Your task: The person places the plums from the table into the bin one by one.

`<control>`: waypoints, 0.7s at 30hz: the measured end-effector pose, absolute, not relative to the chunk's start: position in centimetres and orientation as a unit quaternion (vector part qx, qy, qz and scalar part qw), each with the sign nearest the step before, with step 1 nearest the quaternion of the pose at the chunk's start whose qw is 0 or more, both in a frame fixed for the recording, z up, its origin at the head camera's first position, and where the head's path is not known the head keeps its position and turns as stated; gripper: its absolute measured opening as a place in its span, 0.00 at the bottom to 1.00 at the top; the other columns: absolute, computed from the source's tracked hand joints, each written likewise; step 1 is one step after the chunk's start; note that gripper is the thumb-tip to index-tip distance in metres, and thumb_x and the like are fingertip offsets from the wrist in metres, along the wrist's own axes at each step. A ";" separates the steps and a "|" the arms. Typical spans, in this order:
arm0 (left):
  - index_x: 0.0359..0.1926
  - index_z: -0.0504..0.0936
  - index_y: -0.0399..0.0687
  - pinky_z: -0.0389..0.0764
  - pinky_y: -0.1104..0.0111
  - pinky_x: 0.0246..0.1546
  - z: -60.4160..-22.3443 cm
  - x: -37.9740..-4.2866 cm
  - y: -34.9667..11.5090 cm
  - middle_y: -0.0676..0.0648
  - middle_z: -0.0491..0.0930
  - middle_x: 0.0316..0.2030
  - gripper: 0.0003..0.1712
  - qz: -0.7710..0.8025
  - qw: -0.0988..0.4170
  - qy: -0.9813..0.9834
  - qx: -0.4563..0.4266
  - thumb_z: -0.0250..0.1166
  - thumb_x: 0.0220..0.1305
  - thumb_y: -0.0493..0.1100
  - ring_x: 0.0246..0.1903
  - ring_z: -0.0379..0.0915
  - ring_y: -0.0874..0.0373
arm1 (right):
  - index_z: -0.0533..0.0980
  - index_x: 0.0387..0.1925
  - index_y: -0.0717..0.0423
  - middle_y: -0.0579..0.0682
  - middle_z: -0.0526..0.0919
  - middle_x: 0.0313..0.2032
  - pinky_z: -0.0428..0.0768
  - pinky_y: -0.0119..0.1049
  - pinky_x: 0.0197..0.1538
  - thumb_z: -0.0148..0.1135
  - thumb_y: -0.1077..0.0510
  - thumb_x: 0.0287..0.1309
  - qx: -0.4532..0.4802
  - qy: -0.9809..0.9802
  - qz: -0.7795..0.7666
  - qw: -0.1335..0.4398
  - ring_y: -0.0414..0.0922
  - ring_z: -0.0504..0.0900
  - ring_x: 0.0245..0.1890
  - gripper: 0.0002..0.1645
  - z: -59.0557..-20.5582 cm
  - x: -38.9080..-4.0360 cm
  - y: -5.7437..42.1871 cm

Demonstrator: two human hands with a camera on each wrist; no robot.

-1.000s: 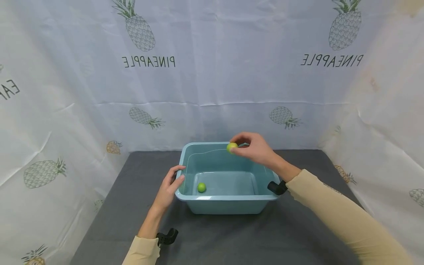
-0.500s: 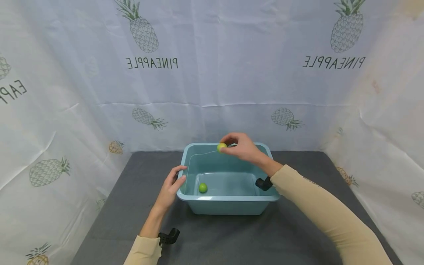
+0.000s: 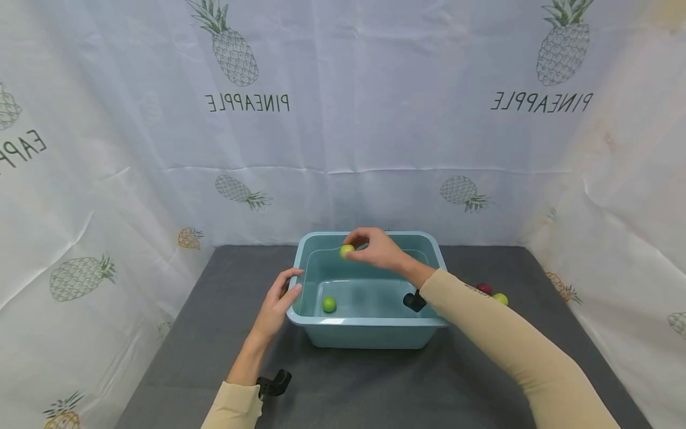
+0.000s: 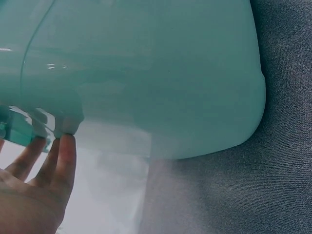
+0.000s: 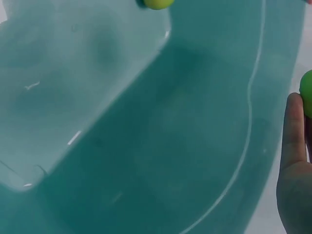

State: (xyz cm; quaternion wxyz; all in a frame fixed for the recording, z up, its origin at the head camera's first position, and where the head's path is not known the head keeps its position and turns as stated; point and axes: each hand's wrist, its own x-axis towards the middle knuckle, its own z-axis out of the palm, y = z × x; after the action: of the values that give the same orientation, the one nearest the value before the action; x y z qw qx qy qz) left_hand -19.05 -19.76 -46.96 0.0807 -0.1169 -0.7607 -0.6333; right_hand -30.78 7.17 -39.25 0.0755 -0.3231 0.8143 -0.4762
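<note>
A pale blue-green plastic basin [image 3: 370,322] stands on the dark table. My left hand [image 3: 275,302] grips its left rim; in the left wrist view the fingers [image 4: 66,158] meet the underside of the rim by the outer wall [image 4: 165,83]. My right hand [image 3: 375,249] is over the far part of the basin and pinches a small yellow-green ball [image 3: 346,251] between thumb and fingers. In the right wrist view, that ball [image 5: 307,92] shows at the right edge. A second green ball [image 3: 329,304] lies on the basin floor, near its front left corner.
To the right of the basin, a dark red ball [image 3: 484,289] and a yellow-green ball [image 3: 501,298] lie on the table [image 3: 187,357], partly behind my right sleeve. White cloth with pineapple prints [image 3: 343,119] hangs at the back and both sides.
My right hand has moved left and slightly down over the basin with the ball. The red and yellow-green balls on the table have come into sight past the sleeve. My left hand stays put.
</note>
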 end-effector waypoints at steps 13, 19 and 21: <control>0.67 0.69 0.42 0.69 0.57 0.60 -46.9 -18.9 -19.8 0.36 0.63 0.72 0.21 -0.635 0.076 -0.759 -0.120 0.54 0.78 0.42 0.69 0.61 0.43 | 0.82 0.49 0.55 0.46 0.84 0.44 0.78 0.41 0.52 0.71 0.56 0.62 -0.320 0.833 -0.435 0.119 0.44 0.80 0.47 0.14 -40.9 -31.3 5.9; 0.67 0.69 0.42 0.68 0.58 0.60 -47.0 -18.9 -19.8 0.36 0.63 0.72 0.21 -0.634 0.078 -0.760 -0.121 0.54 0.78 0.42 0.69 0.61 0.42 | 0.82 0.50 0.55 0.46 0.84 0.46 0.78 0.41 0.54 0.71 0.55 0.62 -0.321 0.836 -0.424 0.136 0.45 0.81 0.49 0.16 -41.3 -31.2 5.6; 0.67 0.69 0.42 0.69 0.63 0.59 -46.9 -18.9 -19.8 0.36 0.63 0.71 0.21 -0.636 0.077 -0.758 -0.124 0.54 0.78 0.42 0.69 0.61 0.41 | 0.81 0.52 0.57 0.48 0.84 0.48 0.77 0.42 0.56 0.70 0.54 0.63 -0.320 0.838 -0.420 0.138 0.46 0.81 0.51 0.18 -41.4 -31.2 5.6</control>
State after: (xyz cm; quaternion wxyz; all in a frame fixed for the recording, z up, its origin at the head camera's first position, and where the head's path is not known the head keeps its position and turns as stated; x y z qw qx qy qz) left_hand -18.86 -19.78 -46.94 0.0770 -0.1241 -0.7576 -0.6362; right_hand -31.21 5.62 -41.36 0.1380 -0.3195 0.8379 -0.4204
